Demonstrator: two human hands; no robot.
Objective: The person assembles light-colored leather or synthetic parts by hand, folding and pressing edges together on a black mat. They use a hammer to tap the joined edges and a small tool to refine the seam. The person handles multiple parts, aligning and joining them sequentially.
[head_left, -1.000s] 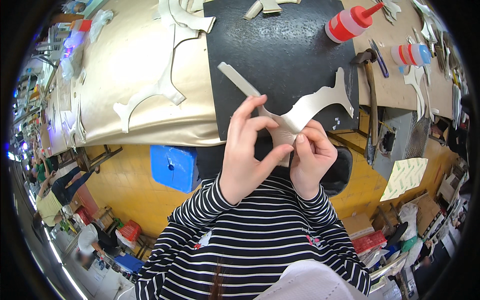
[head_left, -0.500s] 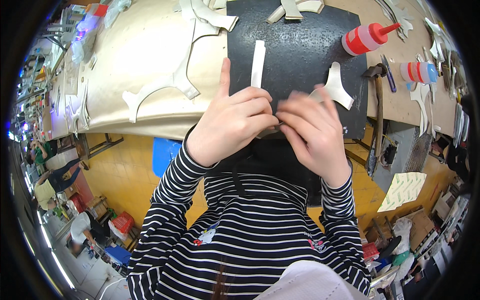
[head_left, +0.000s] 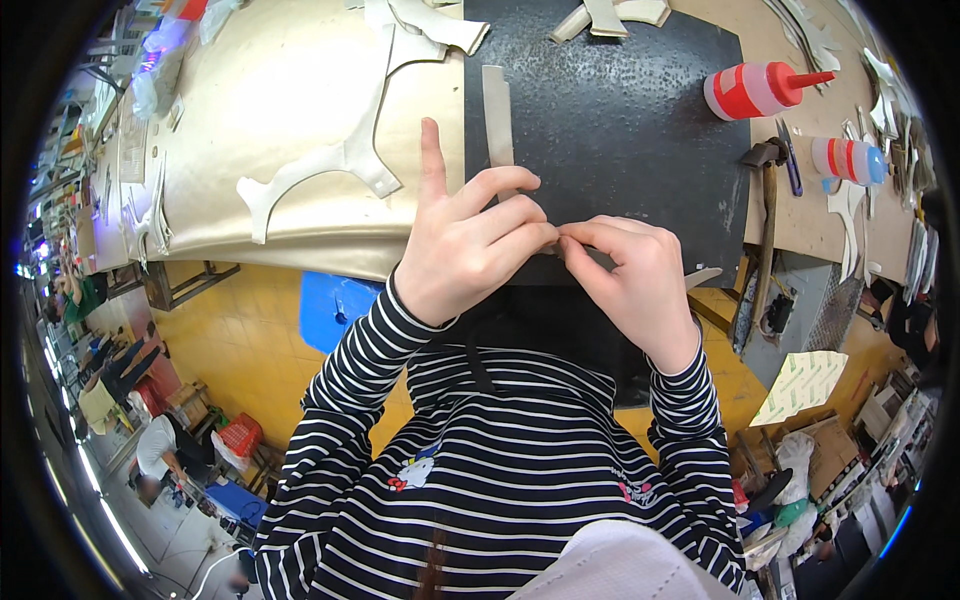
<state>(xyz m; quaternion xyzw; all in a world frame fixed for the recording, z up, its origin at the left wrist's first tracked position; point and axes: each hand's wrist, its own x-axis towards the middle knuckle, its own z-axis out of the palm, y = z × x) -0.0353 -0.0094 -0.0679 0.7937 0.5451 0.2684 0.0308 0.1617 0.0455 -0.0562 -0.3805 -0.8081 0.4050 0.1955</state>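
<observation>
Over the near edge of a black mat (head_left: 630,130), the fingertips of my left hand (head_left: 465,245) and my right hand (head_left: 630,280) meet in a pinch. The left index finger points away from me while its other fingers curl. Whatever is pinched is mostly hidden; a little pale material shows below the fingertips. A narrow cream strip (head_left: 497,115) lies on the mat just beyond my left hand. Beside my right hand, the tip of a pale piece (head_left: 703,277) sticks out; I cannot tell whether that hand holds it.
A large cream cut piece (head_left: 350,155) lies on the gold sheet (head_left: 270,90) at left. To the right are a red-banded squeeze bottle (head_left: 760,90), a blue-capped bottle (head_left: 848,160), a hammer (head_left: 768,200) and a purple-handled tool (head_left: 792,170). More cut pieces (head_left: 605,18) lie at the mat's far edge.
The Y-shaped piece has left its spot on the mat; a pale tip now shows beside my right hand. My right hand has shifted slightly lower and its fingertips press against the left's. The strip has turned slightly.
</observation>
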